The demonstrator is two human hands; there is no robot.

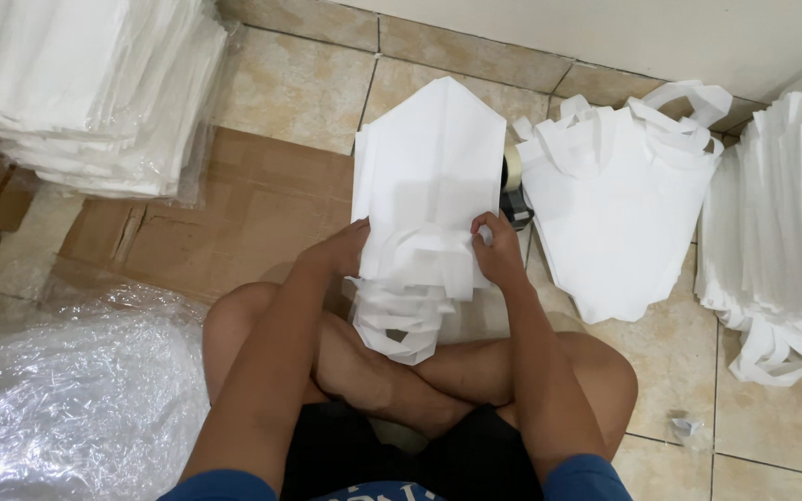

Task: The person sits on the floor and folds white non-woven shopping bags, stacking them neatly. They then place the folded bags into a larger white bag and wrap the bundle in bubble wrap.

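I sit cross-legged on a tiled floor with a stack of white fabric bags lying in front of my knees, its far end folded to a point. My left hand presses on the stack's left edge near the looped handles. At the right edge, my right hand pinches the top bag beside the handles. The handles of the lower bags hang over my shins.
Another pile of white bags lies to the right, with a tape roll between the piles. Tall stacks of bags stand at far right and top left. Flattened cardboard and crumpled clear plastic lie at left.
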